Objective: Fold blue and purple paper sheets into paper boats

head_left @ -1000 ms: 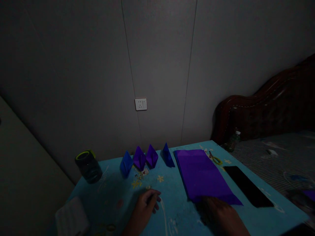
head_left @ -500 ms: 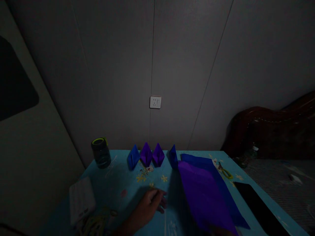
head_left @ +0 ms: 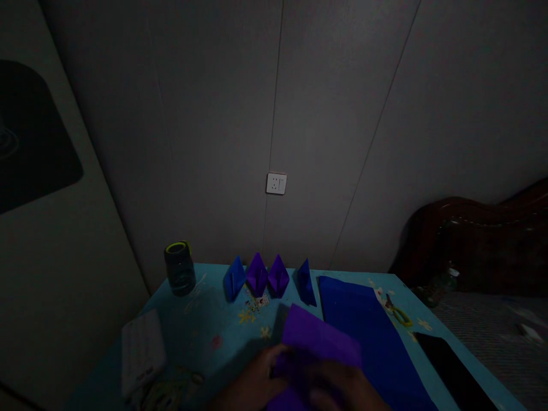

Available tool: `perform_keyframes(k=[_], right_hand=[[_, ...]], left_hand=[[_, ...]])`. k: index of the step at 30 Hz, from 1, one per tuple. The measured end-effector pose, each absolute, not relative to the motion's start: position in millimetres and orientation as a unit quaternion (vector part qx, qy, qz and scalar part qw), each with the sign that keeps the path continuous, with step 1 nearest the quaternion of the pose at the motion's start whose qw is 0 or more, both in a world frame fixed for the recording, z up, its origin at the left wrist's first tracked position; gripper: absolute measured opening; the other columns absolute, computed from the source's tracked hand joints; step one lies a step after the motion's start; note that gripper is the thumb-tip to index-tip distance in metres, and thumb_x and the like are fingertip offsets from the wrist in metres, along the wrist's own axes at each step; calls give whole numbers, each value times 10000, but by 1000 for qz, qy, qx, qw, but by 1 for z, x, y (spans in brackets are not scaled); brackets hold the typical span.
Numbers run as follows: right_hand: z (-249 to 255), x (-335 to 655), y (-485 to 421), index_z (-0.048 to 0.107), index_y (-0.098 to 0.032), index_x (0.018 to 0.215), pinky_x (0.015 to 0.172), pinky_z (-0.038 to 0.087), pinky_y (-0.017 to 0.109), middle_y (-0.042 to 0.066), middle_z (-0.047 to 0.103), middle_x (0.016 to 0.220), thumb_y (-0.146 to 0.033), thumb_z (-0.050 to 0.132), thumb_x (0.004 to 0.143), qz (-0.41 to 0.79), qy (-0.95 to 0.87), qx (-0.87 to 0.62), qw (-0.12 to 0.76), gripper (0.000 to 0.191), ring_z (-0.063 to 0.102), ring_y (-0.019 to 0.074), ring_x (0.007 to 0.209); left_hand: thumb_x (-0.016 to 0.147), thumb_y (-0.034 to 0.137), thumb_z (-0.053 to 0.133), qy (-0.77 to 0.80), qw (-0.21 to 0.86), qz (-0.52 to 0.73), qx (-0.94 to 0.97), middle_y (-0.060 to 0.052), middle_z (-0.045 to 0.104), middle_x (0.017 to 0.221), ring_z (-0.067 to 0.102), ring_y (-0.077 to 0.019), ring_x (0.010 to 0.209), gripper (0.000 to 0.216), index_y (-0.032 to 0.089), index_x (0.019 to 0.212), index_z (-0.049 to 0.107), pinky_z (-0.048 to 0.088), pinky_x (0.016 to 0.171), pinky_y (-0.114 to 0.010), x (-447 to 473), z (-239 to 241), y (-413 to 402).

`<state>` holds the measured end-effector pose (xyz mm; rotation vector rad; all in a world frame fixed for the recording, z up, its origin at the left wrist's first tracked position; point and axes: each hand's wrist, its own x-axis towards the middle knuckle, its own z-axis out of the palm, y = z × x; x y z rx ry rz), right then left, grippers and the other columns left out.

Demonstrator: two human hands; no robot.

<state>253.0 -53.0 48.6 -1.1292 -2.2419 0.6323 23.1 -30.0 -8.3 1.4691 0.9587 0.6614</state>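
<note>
A sheet of purple paper (head_left: 321,334) is lifted in front of me at the near side of the table, partly covered by my hands. My left hand (head_left: 257,374) grips its left edge, thumb side up. On the right, my right hand (head_left: 346,382) is closed on the same paper, its fingers blurred. Sheets of blue paper (head_left: 363,325) lie flat to the right. Behind stand folded paper boats: a blue boat (head_left: 235,278), two purple boats (head_left: 257,275) and another blue boat (head_left: 305,282) at the right.
A dark bottle (head_left: 180,269) stands at the back left, a white box-like object (head_left: 142,351) nearer on the left. Yellow-green-handled scissors (head_left: 400,314) and a long black flat object (head_left: 454,368) lie at the right. The wall (head_left: 214,142) rises behind the table.
The purple paper has left the blue sheets and moved left to the front middle. My left hand has closed on it; my right hand has come into view. The camera has shifted slightly.
</note>
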Motion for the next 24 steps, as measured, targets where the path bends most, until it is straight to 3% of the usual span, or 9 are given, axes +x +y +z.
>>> perform_keyframes(k=[1,4,9,14,20,24], right_hand=[[52,251,-37,645,-227,1227,864,537,338,101,733,1128,-402,434,982,228,-820,-450,271,367,697,235,1019],[50,244,13,566,-153,1313,786,520,325,179,741,1060,-371,444,982,152,-752,-619,165,415,722,273,930],[25,235,56,523,-139,1323,731,499,320,184,748,993,-335,450,977,40,-727,-685,29,404,722,292,932],[17,230,67,630,-140,1092,692,492,314,178,740,975,-301,394,993,11,-718,-696,13,302,728,283,891],[15,230,77,596,-146,1129,701,483,301,189,676,1118,-189,365,993,-22,-722,-692,25,272,713,244,918],[9,229,78,606,-153,1099,696,480,283,168,677,1095,-178,361,995,-33,-725,-687,32,267,708,236,921]], left_hand=[[774,243,624,416,577,280,644,-45,670,1105,599,-227,1020,469,223,1241,600,454,899,-334,22,-8,-30],[768,196,587,449,534,256,670,-58,647,1193,575,-243,1089,467,215,1234,607,425,951,-357,19,-6,-30],[781,197,546,480,512,238,672,-54,646,1196,567,-233,1100,420,202,1192,631,413,972,-348,18,-1,-30],[798,218,549,490,495,228,680,-55,650,1177,569,-227,1082,382,215,1163,659,408,969,-344,18,5,-30],[798,225,563,489,500,236,674,-64,651,1177,564,-251,1116,349,223,1127,682,393,989,-375,18,4,-31],[792,221,563,490,499,242,673,-65,654,1159,568,-257,1107,350,222,1120,684,398,984,-379,18,4,-31]])
